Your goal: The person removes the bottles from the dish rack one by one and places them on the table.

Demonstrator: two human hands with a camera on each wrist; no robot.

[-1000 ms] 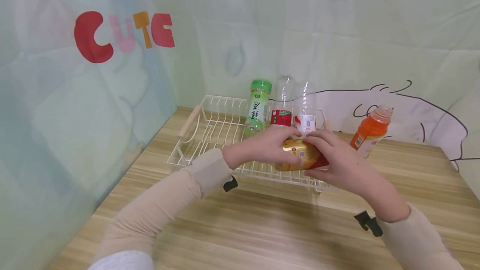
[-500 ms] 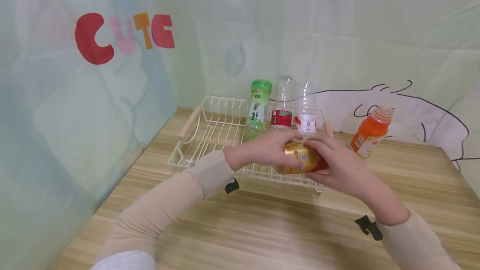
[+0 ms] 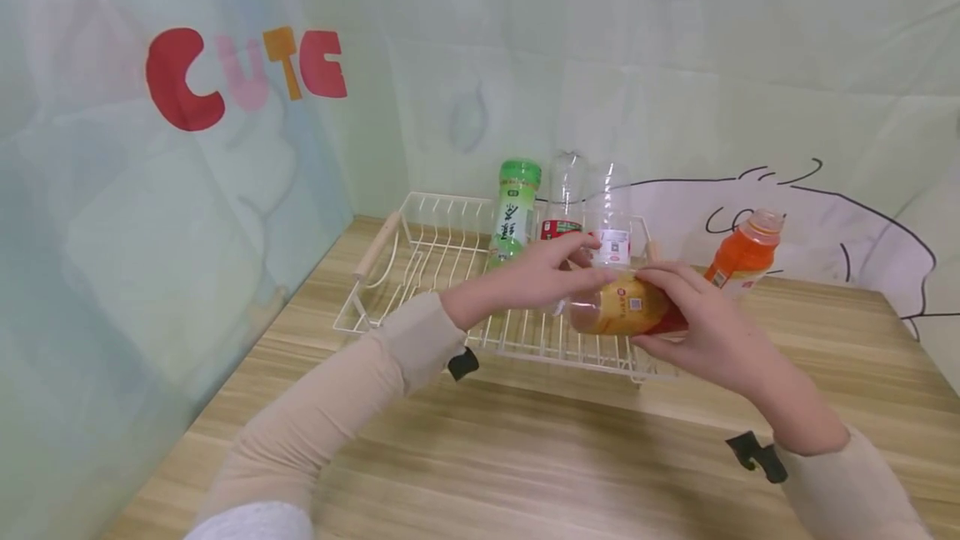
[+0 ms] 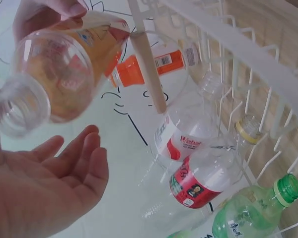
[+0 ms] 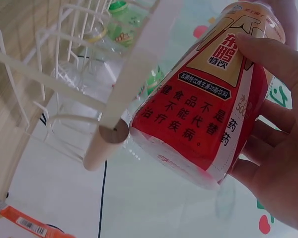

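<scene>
My right hand (image 3: pixel 708 327) grips a plastic drink bottle (image 3: pixel 622 307) with a yellow-and-red label. It lies sideways above the front of a white wire rack (image 4: pixel 228 32). In the right wrist view its red label and clear base face the camera, with the thumb and fingers around the label. My left hand (image 3: pixel 532 273) hovers beside the bottle's neck end, its fingers apart and loosely bent. In the left wrist view the clear neck (image 4: pixel 21 105) has no cap and overlaps the left hand's edge.
In the rack stand a green bottle (image 3: pixel 517 202), a clear bottle with a red label (image 3: pixel 567 186) and one with a white label (image 3: pixel 615 247). An orange drink bottle (image 3: pixel 746 252) leans at the right. Wooden handles (image 3: pixel 378 246) cap the rack's ends.
The bottle has moved right with my right hand, and more of its clear neck end shows. My left hand has come off it, its fingers lifting and spreading.
</scene>
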